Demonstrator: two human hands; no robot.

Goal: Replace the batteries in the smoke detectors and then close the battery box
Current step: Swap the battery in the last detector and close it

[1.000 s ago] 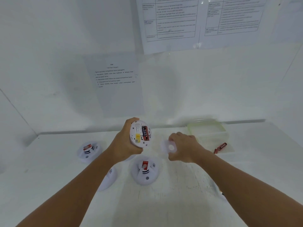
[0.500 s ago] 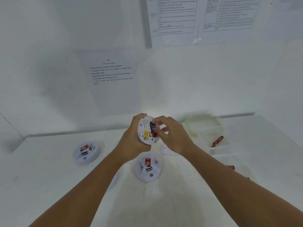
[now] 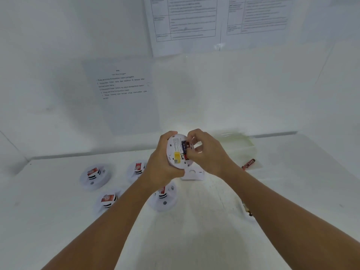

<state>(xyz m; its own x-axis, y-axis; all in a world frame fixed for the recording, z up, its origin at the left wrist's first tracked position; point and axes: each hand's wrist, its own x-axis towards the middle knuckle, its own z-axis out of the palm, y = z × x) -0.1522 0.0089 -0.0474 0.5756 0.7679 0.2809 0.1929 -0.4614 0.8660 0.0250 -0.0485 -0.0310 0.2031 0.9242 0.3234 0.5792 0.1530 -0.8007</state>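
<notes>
While your left hand (image 3: 165, 162) grips a smoke detector (image 3: 178, 152) by its rim and holds it up, back side toward you, above the middle of the tabletop (image 3: 204, 240), your right hand (image 3: 206, 152) pinches at the batteries (image 3: 184, 148) seated in its open compartment. Fingers of both hands are curled around their work; neither is relaxed.

Judging by its moulded white shell, the detector looks light and rigid, with a smooth casing that could slip, so the rim grip across its width seems the safest hold. Small, hard and round, the batteries would likely roll if dropped; take them by the ends or the raised side, and go gently on the contacts.

Four more detectors (image 3: 95, 177) sit face up toward the tabletop's left side, each with a red tag and dark vent slots. A white cover plate (image 3: 192, 173) lies just below the raised unit. Toward the far right edge stands the clear battery box (image 3: 247, 152), lid off, with a red-wrapped battery (image 3: 249, 164) lying in it.

Writing is scarce. A yellow sticker (image 3: 176, 157) on the detector's back and the fine print beside it are too small to read. Posted on the wall, an instruction sheet (image 3: 121, 84) carries numbered lines, partly blurred, and ruled tables (image 3: 185, 18) hang above it, unreadable.
</notes>
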